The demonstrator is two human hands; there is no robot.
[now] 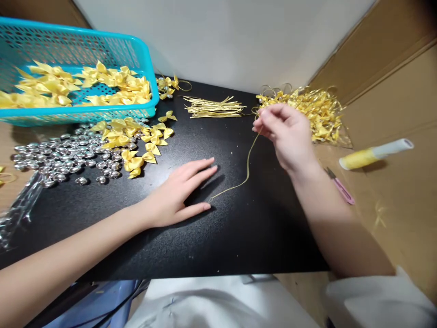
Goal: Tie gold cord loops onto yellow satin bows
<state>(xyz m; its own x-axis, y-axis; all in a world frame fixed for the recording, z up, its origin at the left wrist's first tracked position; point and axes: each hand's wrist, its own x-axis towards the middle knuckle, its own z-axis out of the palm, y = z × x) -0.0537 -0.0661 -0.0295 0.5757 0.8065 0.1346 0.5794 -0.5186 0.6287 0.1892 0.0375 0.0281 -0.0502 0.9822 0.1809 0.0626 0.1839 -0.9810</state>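
My right hand (285, 132) is raised over the right part of the black table (259, 228), its fingertips pinched on one end of a thin gold cord (248, 166). From there the cord curves down to the left, and its far end lies by my left thumb. My left hand (179, 191) rests flat on the table with its fingers spread. Behind my hands lies a bundle of cut gold cords (215, 108). Yellow ribbon bows (136, 157) and a heap of small silver bells (73, 155) are spread to the left of my left hand.
A turquoise basket (152, 91) with yellow bows stands at the back left. A pile of gold-yellow bow ornaments (322, 114) sits behind my right hand. At the right lie pink thread snips (341, 187) and a yellow-and-white roll (373, 155). A white wall (232, 41) closes the back.
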